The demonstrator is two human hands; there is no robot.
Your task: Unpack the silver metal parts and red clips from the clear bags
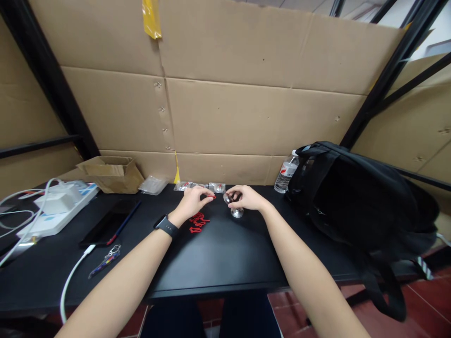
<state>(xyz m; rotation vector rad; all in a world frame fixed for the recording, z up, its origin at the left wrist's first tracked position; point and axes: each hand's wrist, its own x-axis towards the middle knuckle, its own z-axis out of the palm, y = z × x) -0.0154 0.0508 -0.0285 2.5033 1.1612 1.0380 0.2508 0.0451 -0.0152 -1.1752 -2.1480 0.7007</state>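
My left hand (193, 201), with a dark watch (166, 226) on its wrist, is closed in a pinch over the table. A small bit of red cord (213, 197) shows at its fingertips. Under and beside this hand lie several tangled red cords (198, 222) on the black surface. My right hand (246, 197) grips a round, shiny silver metal disc (226, 198), tilted up between thumb and fingers. Another silver disc (237, 213) lies just below that hand on the table. The two hands are a short way apart, and the right fingers partly hide the held disc.
Small clear packets (216, 188) lie along the cardboard wall (229, 117). To the left are an open cardboard box (112, 176), a phone (111, 223), a keychain (105, 260) and a white power strip (58, 216). A water bottle (286, 172) and black backpack (355, 202) stand right.
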